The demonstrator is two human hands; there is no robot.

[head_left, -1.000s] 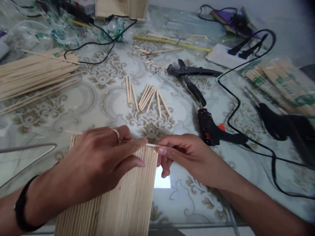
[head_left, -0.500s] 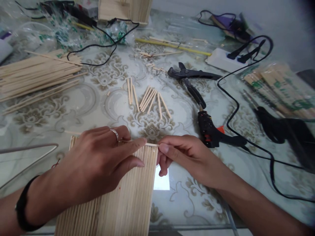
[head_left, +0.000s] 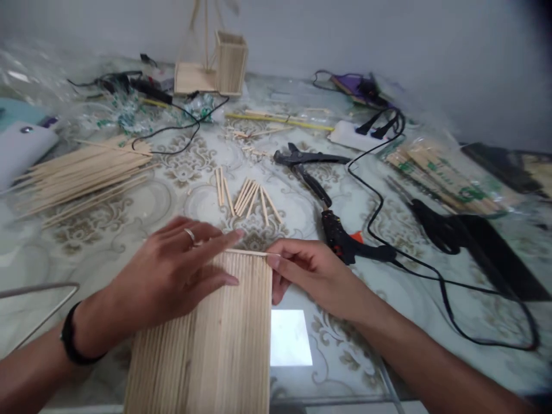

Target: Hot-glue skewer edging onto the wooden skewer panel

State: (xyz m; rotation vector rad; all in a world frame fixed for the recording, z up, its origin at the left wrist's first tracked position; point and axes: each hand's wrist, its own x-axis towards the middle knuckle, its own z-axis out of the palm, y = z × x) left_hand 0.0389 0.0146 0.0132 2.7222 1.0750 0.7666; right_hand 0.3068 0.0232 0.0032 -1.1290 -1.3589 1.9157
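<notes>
A panel of thin wooden sticks [head_left: 228, 345] laid side by side lies in front of me, running past the bottom edge. Along its far edge rests a short thin stick [head_left: 248, 253], crosswise to the others. My right hand [head_left: 313, 276] pinches the right end of this short stick between thumb and forefinger at the panel's corner. Over the panel's far left part hovers my left hand [head_left: 168, 276], its forefinger stretched out and thumb apart. The left forefinger's tip is just beyond the short stick; whether the curled fingers touch the panel is hidden.
Several short cut sticks [head_left: 245, 197] lie ahead. Pliers [head_left: 308, 167] and a black glue gun [head_left: 345, 238] with its cord are to the right, near a power strip [head_left: 345, 135] and scissors [head_left: 431, 227]. Long sticks [head_left: 86, 178] are piled left; a stick-built box [head_left: 230, 63] stands behind.
The view has tilted up, showing more of the back. My left forefinger has lifted off the short stick and shifted left, baring more of it. My right hand keeps its pinch.
</notes>
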